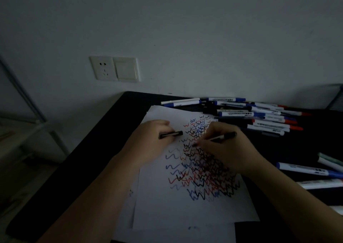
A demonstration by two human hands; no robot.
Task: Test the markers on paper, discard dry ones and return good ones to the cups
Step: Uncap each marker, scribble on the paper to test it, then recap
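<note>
A white paper sheet (163,209) lies on the black table (104,142), covered in red, blue and black zigzag lines. My right hand (228,150) grips a black marker (221,137) with its tip touching the paper among the scribbles. My left hand (154,140) rests on the paper's left part and holds the black marker cap (170,134). No cups are in view.
A pile of several markers (256,116) with blue, red and black caps lies at the table's back right. More markers (306,168) lie at the right edge. A wall socket and switch (115,69) sit on the wall behind. The table's left edge drops to the floor.
</note>
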